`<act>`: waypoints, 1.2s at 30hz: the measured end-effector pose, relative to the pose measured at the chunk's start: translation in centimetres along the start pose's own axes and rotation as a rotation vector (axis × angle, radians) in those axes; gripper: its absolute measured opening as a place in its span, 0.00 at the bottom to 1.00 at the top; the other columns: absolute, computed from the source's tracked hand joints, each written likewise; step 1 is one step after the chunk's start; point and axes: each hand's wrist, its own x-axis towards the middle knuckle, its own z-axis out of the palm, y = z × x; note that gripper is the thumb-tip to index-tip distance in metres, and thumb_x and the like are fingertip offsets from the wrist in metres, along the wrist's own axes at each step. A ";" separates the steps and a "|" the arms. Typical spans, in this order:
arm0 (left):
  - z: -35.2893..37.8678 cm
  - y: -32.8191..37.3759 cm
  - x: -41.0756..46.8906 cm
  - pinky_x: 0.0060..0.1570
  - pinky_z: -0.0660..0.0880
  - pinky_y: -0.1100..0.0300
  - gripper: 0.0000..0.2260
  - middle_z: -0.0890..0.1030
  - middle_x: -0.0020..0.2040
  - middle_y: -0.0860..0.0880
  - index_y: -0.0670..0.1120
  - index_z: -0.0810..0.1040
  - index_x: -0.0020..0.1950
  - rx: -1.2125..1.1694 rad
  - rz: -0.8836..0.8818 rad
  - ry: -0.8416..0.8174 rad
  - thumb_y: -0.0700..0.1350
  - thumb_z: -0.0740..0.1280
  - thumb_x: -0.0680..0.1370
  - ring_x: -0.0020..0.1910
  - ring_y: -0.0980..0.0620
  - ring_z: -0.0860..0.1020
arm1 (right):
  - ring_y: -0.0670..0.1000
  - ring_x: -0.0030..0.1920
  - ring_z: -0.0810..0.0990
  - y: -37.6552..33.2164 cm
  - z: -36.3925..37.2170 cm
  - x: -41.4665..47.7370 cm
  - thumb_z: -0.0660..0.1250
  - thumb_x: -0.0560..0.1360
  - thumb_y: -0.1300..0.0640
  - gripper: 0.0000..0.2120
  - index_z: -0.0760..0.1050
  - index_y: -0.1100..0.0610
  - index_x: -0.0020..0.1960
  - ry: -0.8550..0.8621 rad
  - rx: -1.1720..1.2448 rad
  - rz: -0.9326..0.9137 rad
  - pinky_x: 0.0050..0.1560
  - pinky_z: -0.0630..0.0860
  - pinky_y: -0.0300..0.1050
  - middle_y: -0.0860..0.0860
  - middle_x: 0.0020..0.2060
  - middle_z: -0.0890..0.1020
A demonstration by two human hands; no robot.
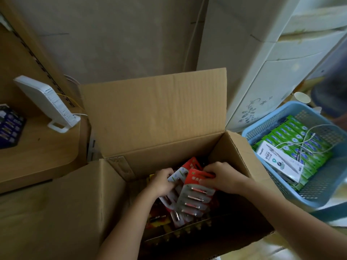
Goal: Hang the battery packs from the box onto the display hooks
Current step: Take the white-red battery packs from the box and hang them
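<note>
- The battery packs sit fanned inside the box, near its middle. Their long axes run from the box's near wall toward its upright rear flap, with the card tops pointing at the flap.
- The left hand is at the left edge of the packs, with its fingers curled onto a pale-faced card.
- The right hand is toward the box's right wall. Its fingers are curled over the red card top of the front pack.
- Both hands grip the packs, so neither is nearer; the right one holds the hanging end.
- The box's mouth is open above, so a straight lift looks unobstructed. The rear flap limits any move backward.
- A blue basket stands just right of the box. A white router stands to its left on a wooden shelf.
- The display hooks are not in view, so the carrying direction cannot be told.
</note>
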 end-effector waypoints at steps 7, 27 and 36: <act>-7.7 3.4 -11.8 0.45 0.73 0.56 0.04 0.78 0.42 0.46 0.44 0.71 0.49 -0.258 -0.061 -0.013 0.43 0.63 0.77 0.41 0.50 0.77 | 0.55 0.52 0.78 -8.4 -7.2 -6.6 0.63 0.76 0.52 0.10 0.76 0.57 0.53 0.102 -0.028 -0.014 0.48 0.71 0.44 0.54 0.51 0.81; -42.5 14.8 -46.6 0.51 0.78 0.53 0.11 0.81 0.53 0.48 0.51 0.72 0.56 -0.763 -0.013 0.686 0.37 0.62 0.78 0.52 0.50 0.81 | 0.47 0.46 0.78 -48.9 -28.7 -24.0 0.65 0.76 0.55 0.11 0.79 0.58 0.55 0.111 0.001 -0.567 0.46 0.73 0.35 0.52 0.49 0.83; -52.7 4.0 -52.9 0.52 0.77 0.52 0.11 0.81 0.53 0.47 0.47 0.73 0.59 -0.713 0.069 0.885 0.38 0.63 0.78 0.52 0.49 0.81 | 0.42 0.38 0.78 -63.0 -22.2 -22.7 0.70 0.72 0.57 0.05 0.81 0.54 0.47 0.210 0.448 -0.509 0.42 0.72 0.36 0.43 0.36 0.81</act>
